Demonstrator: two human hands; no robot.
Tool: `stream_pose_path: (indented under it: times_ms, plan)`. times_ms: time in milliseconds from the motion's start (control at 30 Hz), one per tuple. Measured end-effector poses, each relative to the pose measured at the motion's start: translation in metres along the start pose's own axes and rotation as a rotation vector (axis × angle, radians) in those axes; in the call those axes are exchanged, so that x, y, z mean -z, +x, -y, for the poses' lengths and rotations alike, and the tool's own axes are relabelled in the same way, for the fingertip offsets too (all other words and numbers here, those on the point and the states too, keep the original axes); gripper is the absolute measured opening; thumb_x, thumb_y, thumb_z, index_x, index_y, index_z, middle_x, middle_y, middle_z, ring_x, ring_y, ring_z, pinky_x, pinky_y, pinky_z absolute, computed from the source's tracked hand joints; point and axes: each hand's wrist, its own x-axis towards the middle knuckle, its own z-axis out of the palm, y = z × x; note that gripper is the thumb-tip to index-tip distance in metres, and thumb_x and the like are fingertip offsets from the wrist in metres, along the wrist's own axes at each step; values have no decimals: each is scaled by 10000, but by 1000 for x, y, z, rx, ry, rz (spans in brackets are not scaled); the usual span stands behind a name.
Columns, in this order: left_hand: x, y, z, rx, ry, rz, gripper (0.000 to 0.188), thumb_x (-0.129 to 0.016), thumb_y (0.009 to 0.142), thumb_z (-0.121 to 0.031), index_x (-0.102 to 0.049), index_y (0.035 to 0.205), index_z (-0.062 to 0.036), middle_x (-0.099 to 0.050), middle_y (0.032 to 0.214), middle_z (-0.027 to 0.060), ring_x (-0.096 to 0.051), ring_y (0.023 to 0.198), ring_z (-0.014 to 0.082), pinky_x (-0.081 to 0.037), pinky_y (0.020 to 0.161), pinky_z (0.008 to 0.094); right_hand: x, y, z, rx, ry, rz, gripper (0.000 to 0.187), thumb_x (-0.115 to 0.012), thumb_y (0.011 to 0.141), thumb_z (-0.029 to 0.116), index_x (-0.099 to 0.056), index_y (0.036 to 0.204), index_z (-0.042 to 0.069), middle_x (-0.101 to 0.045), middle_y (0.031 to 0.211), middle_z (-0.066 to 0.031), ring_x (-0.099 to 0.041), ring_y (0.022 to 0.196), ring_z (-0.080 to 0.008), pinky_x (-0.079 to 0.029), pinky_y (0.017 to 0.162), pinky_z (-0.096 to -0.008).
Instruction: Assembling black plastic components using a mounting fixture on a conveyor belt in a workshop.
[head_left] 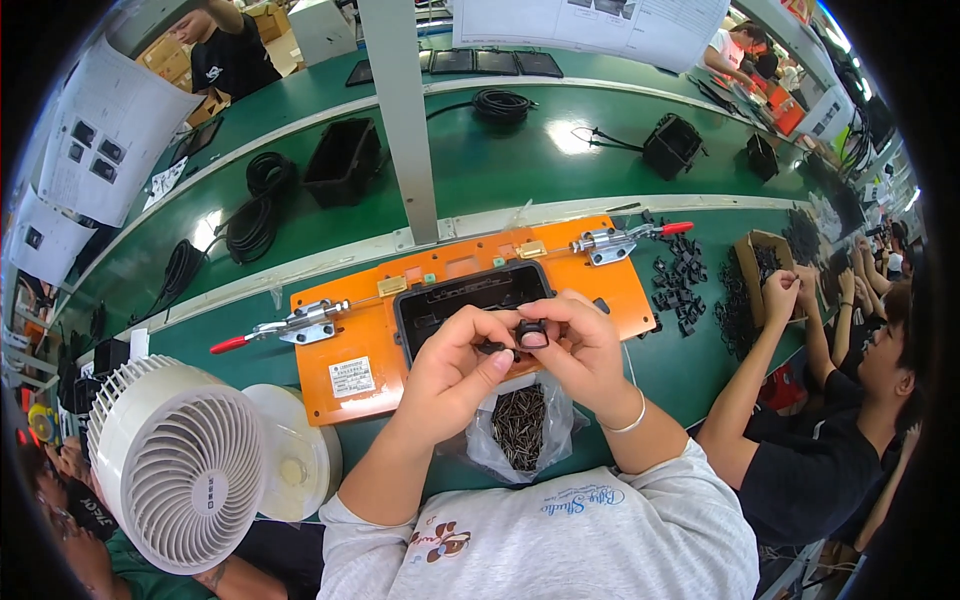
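Observation:
My left hand (455, 370) pinches a small dark piece (491, 347) between thumb and fingers; its exact kind is too small to tell. Close beside it, my right hand (578, 350) is closed on a small black plastic part (531, 328) with a squarish frame shape. Both hands meet over the front of an open black plastic box (425, 300), partly covering it. The box sits in an orange fixture plate (330, 385) with a toggle clamp (310, 322) at the left and another toggle clamp (612, 243) at the right, both with red handles.
Below my hands lies a clear bag of metal screws (520, 425). A white fan (185, 460) stands at the left. Loose black plastic parts (682, 275) and a cardboard box (752, 250) are on the right, beside a co-worker (830, 420). A metal post (402, 120) rises behind the fixture.

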Motion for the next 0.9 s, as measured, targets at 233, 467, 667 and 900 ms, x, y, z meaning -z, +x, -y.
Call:
stream_pose_path:
  times_ms: [233,467,667,900]
  plan:
    - [2,3,6,-8,-72,-71,86,-537,930,-13,-486,1000,-9,-556,1249,220,-592,1088,213,-501,954,390,-1,5,10,101,-227,-55,359,-692,782,-59,-622,1128,11,-521,874,-57,-533,667,-112,-436,589,-217]
    - [-2,0,10,-37,194,-115,122,-544,908,71,-483,994,11,-626,1126,155,-625,986,147,-527,858,280,-1,4,13,137,-234,-64,314,-688,740,-112,-660,1032,-1,-553,859,-88,-589,704,-154,-497,598,-231]
    - [-4,-3,12,-99,558,-88,143,-589,870,92,-517,981,36,-664,1001,135,-652,941,132,-554,793,263,8,0,17,-11,-132,42,320,-670,761,-106,-658,1059,11,-563,928,-83,-590,773,-134,-507,641,-241]
    - [-10,-2,12,-196,381,-173,163,-558,883,114,-467,987,27,-631,1093,200,-638,988,191,-544,848,290,-12,-10,10,-294,623,-50,509,-667,803,-94,-489,1270,0,-522,1035,-50,-581,938,-123,-483,863,-260]
